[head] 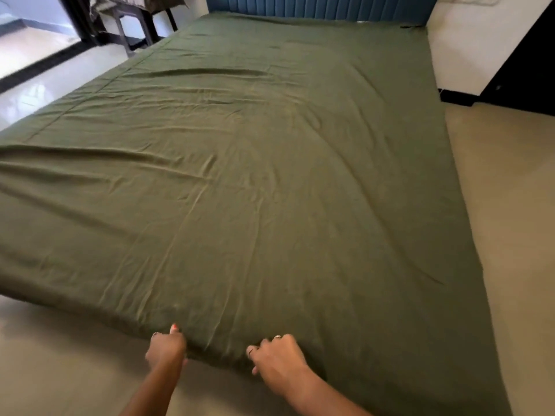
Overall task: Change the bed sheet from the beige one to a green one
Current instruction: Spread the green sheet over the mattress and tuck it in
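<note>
A dark green sheet (264,163) covers the whole mattress, with long wrinkles running across it and folds fanning out from the near edge. My left hand (166,348) grips the sheet at the foot edge, thumb on top and fingers curled under the fabric. My right hand (277,357) holds the same edge a little to the right, fingers closed into the cloth. No beige sheet is visible.
A blue padded headboard (318,6) stands at the far end. Pale floor tiles (507,205) run along the right side and at the foot. A dark table frame (132,28) and a glass door (33,34) are at the far left; a dark cabinet (528,61) at the far right.
</note>
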